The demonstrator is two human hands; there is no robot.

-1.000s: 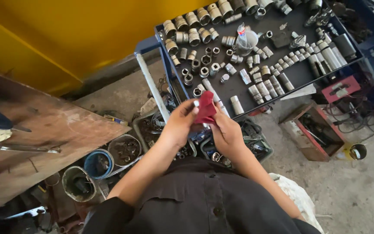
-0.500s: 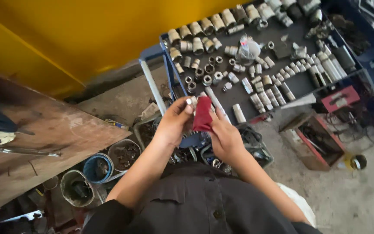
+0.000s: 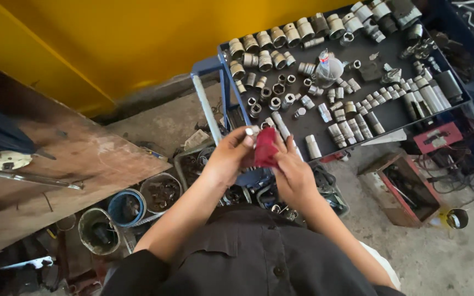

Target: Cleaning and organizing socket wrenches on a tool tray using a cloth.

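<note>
Both hands have drifted slightly lower and closer to the body, red cloth still pinched between them.

The left hand [image 3: 231, 156] grips a small metal socket [image 3: 249, 131] at its fingertips, while the right hand [image 3: 293, 172] is closed on the red cloth [image 3: 265, 148] pressed against it, just below the dark tray [image 3: 390, 112] of sockets; a wooden counter [image 3: 78, 159] lies left.
</note>
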